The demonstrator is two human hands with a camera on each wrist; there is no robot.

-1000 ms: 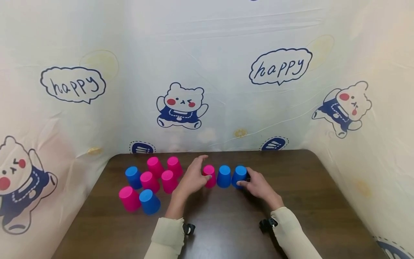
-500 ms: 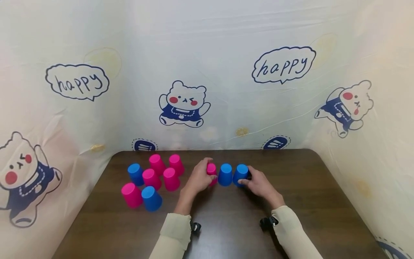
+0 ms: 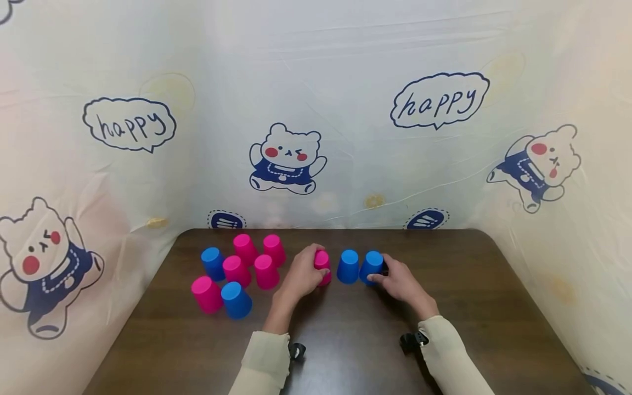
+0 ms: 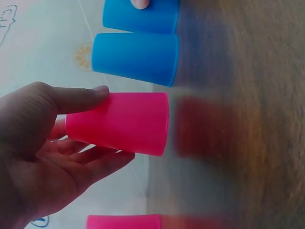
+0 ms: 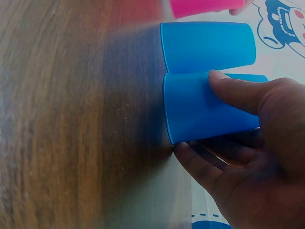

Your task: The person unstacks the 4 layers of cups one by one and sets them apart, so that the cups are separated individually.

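Observation:
My left hand (image 3: pixel 305 271) grips an upside-down pink cup (image 4: pixel 124 119), thumb on one side and fingers on the other. The cup's rim looks slightly off the table in the left wrist view. To its right, across a small gap, an upside-down blue cup (image 3: pixel 348 267) stands on the table. Close beside that one is a second blue cup (image 5: pixel 209 109); its rim rests on the tabletop. My right hand (image 3: pixel 401 278) holds this second cup from the right, thumb across its near side and fingers around the far side.
On the left of the brown table (image 3: pixel 345 340) stands a group of upside-down cups: several pink ones, such as the front pink cup (image 3: pixel 207 295), and two blue ones, including the front blue cup (image 3: pixel 236 301). A printed curtain (image 3: pixel 355 164) encloses the table's back and sides.
My left hand has gone from reaching at the pink cup to gripping it. The pink cup has shifted a little left, away from the blue cups. My right hand keeps its hold.

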